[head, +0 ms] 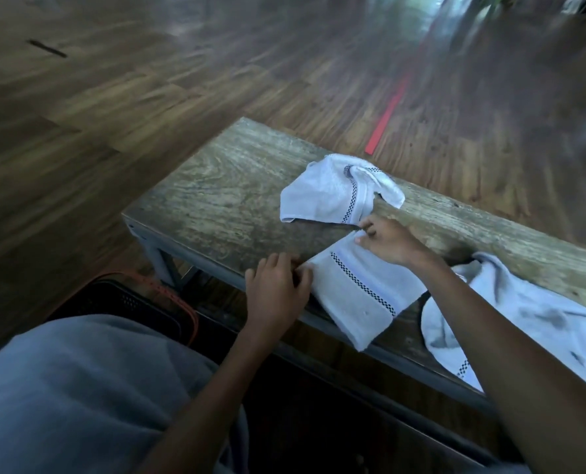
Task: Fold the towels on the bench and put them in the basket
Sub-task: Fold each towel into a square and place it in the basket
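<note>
From the head camera, a weathered wooden worktop (pixel 216 186) runs across the view on a grey metal frame, with plank flooring (pixel 113 97) around it. Three white towels with a dark checked stripe lie on it.

The folded towel (pixel 356 295) lies flat at the worktop's near edge, its lower corner hanging just past that edge. The left hand (pixel 276 292) rests on the towel's left end, fingers curled over the cloth at the worktop's near edge; its grip is narrow and pinches the towel's edge. The right hand (pixel 385 241) sits on the towel's far corner, thumb and fingers pinched narrow on the hem there.

The crumpled towel (pixel 339 193) lies toward the worktop's far edge, just beyond the right hand and apart from the folded towel. One corner of it droops over the far edge.

The loose towel (pixel 524 319) lies bunched at the worktop's right part, partly behind the right forearm, and reaches over the near edge.

The basket (pixel 131 299), dark with an orange rim, stands on the floor below the worktop's left end, partly hidden by the person's grey clothing (pixel 79 388).

A red strip (pixel 387 118) lies on the floor beyond the worktop's far edge.
</note>
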`<action>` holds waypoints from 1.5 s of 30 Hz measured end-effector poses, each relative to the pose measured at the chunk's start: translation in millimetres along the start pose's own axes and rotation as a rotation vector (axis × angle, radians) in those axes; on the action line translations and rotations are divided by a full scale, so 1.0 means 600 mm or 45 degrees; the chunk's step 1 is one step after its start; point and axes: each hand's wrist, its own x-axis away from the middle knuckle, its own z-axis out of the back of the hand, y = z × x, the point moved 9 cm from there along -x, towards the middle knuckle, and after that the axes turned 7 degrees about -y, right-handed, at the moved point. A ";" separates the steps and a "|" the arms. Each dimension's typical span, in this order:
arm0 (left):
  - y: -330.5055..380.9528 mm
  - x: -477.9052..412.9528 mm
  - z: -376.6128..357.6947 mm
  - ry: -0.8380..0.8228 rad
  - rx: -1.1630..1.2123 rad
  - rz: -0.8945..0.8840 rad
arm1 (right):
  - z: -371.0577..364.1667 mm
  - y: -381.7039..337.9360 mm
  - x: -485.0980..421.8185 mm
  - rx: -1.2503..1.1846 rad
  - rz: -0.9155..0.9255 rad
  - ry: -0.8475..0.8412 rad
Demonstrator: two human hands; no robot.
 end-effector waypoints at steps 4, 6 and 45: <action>-0.002 -0.007 -0.008 -0.143 -0.003 -0.047 | -0.012 -0.001 0.008 -0.004 0.050 -0.098; -0.002 -0.012 0.002 -0.155 0.089 -0.077 | -0.016 0.007 0.016 -0.075 0.058 -0.139; 0.121 -0.071 -0.109 -0.457 -0.567 -0.491 | -0.051 0.044 0.121 0.595 -0.166 0.217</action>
